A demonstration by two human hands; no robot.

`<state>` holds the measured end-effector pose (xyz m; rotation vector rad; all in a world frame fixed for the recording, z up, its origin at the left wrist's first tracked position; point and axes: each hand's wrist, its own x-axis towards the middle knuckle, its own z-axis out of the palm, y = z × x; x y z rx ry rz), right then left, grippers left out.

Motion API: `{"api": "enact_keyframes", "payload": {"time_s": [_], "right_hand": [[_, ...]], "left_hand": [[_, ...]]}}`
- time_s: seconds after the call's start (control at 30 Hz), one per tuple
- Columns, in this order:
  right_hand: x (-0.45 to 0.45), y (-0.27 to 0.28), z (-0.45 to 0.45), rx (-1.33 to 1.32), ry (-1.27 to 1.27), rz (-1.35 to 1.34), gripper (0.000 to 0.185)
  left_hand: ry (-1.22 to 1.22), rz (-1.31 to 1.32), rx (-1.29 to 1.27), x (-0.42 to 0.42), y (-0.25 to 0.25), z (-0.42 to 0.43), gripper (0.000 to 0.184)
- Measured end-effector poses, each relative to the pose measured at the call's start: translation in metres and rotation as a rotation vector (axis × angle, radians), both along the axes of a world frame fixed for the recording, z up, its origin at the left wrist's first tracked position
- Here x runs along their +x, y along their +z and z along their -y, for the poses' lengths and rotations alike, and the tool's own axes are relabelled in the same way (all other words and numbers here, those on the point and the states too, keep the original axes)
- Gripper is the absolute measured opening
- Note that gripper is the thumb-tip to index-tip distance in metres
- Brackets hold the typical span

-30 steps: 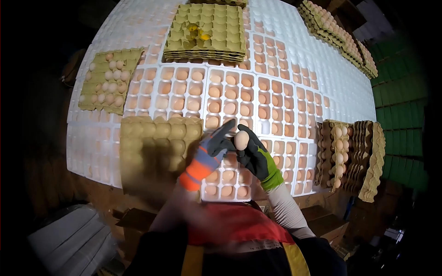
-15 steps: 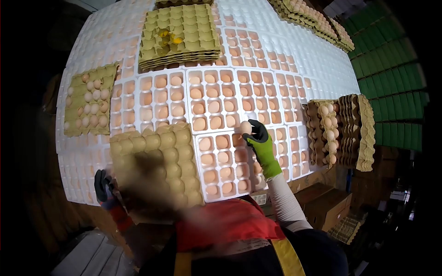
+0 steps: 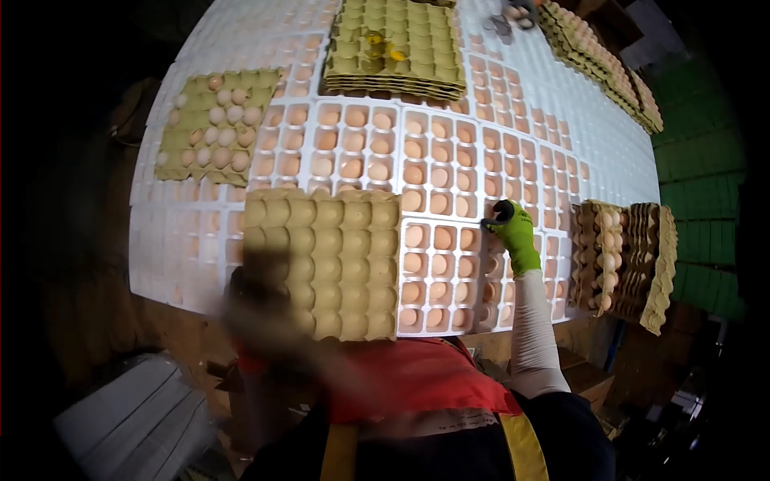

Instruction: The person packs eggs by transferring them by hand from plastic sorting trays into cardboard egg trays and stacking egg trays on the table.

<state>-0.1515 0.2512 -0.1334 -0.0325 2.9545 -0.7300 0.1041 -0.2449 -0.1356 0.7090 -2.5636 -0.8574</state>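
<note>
My right hand (image 3: 509, 228), in a green glove with dark fingertips, is over the white foam egg trays with its fingers curled together. I cannot make out whether an egg is between them. Below and left of it is a foam tray (image 3: 427, 309) with pinkish eggs (image 3: 439, 263) in its cells. A tan pulp egg tray (image 3: 353, 264) lies over other foam trays at the front. Beside its left edge, my left hand (image 3: 236, 280) is mostly hidden behind a dark blurred shape close to the camera; only a dark bit shows.
Stacked pulp trays (image 3: 393, 48) with broken yolk stand at the back. Another pulp tray (image 3: 188, 144) holding eggs lies left. Upright pulp trays (image 3: 638, 260) stand right, beside green stacks (image 3: 698, 200). At the far edge, another person's gloved hand (image 3: 521, 12) is near eggs.
The view has shifted, moving the table contents right. My right hand has moved right across the foam trays, and the egg it held no longer shows. My left hand has become mostly hidden.
</note>
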Motion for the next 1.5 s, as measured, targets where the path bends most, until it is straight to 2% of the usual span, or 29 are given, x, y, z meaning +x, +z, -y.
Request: {"api": "enact_keyframes", "payload": {"time_s": [0.07,0.13,0.17,0.2,0.23,0.3,0.33,0.37,0.4,0.43,0.47,0.5,0.53,0.57,0.6,0.63,0.7,0.77,0.8,0.97,1.0,1.03,1.07,1.13,1.2,1.23,1.4,1.47,1.5], "right_hand": [[0.004,0.000,0.008,0.044,0.010,-0.120,0.039],[0.027,0.029,0.050,-0.189,-0.103,-0.206,0.035],[0.042,0.027,0.063,-0.260,-0.023,-0.194,0.035],[0.060,0.033,0.085,-0.496,-0.034,0.073,0.038],[0.079,0.035,0.102,-0.458,-0.011,0.401,0.042],[0.109,0.043,0.141,-0.456,0.266,0.539,0.046],[0.120,0.057,0.157,-0.300,0.321,0.353,0.047],[0.134,0.051,0.168,-0.240,0.205,0.281,0.049],[0.148,0.001,0.166,-0.242,0.372,-0.028,0.047],[0.139,0.054,0.167,-0.335,0.181,0.357,0.040],[0.137,0.064,0.158,-0.429,0.218,0.207,0.041],[0.135,0.080,0.147,-0.466,0.156,0.189,0.041],[0.134,0.090,0.136,-0.504,0.113,0.178,0.041],[0.133,0.077,0.124,-0.495,0.093,0.060,0.037],[0.127,0.079,0.109,-0.484,0.102,-0.059,0.033],[0.129,0.088,0.086,-0.571,-0.006,-0.065,0.031],[0.125,0.126,0.034,-0.758,-0.221,-0.063,0.024],[0.132,0.157,-0.023,-0.752,-0.405,-0.222,0.021],[0.136,0.183,-0.048,-0.994,-0.516,-0.206,0.017],[0.176,0.247,-0.169,-1.125,-0.776,-0.565,0.026],[0.183,0.250,-0.190,-1.185,-0.804,-0.619,0.027],[0.188,0.257,-0.207,-1.187,-0.854,-0.634,0.026],[0.193,0.262,-0.224,-1.183,-0.905,-0.646,0.025],[0.205,0.265,-0.260,-1.090,-0.907,-0.652,0.026],[0.215,0.273,-0.296,-1.095,-0.883,-0.664,0.030],[0.221,0.273,-0.315,-1.054,-0.863,-0.600,0.031],[0.243,0.254,-0.381,-0.901,-0.890,-0.428,0.024],[0.262,0.223,-0.411,-0.979,-0.833,-0.462,0.014],[0.267,0.206,-0.426,-0.924,-0.855,-0.725,0.013]], "left_hand": [[0.032,0.012,-0.026,-0.007,0.011,-0.013,0.037],[0.077,0.010,-0.053,-0.015,0.019,-0.020,0.036],[0.096,0.005,-0.072,-0.017,0.020,-0.019,0.036],[0.086,-0.002,-0.098,-0.015,0.013,-0.009,0.036],[0.077,-0.010,-0.124,-0.013,0.006,0.000,0.036],[-0.115,0.280,-0.173,-0.016,-0.018,0.037,0.035],[-0.069,0.203,-0.113,-0.014,-0.028,0.042,0.034],[-0.049,0.084,0.006,-0.012,-0.019,0.037,0.032],[-0.008,-0.124,0.363,0.007,-0.083,0.078,0.030],[0.099,-0.130,0.430,-0.003,-0.032,0.043,0.028],[0.100,-0.185,0.491,-0.009,-0.019,0.041,0.028],[0.014,-0.066,0.566,-0.016,-0.012,0.054,0.029],[0.046,0.039,0.562,-0.034,0.039,0.013,0.032],[-0.074,-0.065,0.399,-0.045,0.028,0.011,0.034],[-0.122,-0.073,0.418,-0.066,0.049,-0.016,0.034],[-0.333,-0.150,0.970,-0.076,0.073,-0.036,0.044],[-0.551,-0.230,1.509,-0.092,0.105,-0.086,0.055],[-0.420,-0.392,0.665,-0.103,0.116,-0.130,0.062],[-0.489,-0.417,0.855,-0.108,0.107,-0.141,0.058],[-0.768,-0.064,1.116,-0.148,0.169,-0.368,0.070],[-0.964,-0.085,1.286,-0.149,0.184,-0.420,0.077],[-1.291,-0.224,1.264,-0.154,0.196,-0.472,0.087],[-1.321,-0.202,1.332,-0.155,0.206,-0.517,0.091],[-1.188,-0.188,1.258,-0.159,0.240,-0.603,0.090],[-1.181,-0.407,0.923,-0.178,0.238,-0.657,0.085],[-1.201,-0.449,1.092,-0.178,0.239,-0.675,0.076],[-1.133,-0.435,0.639,-0.175,0.210,-0.722,0.066],[-1.126,-0.326,0.666,-0.172,0.213,-0.717,0.060],[-1.139,-0.333,0.657,-0.171,0.213,-0.716,0.059]]}}
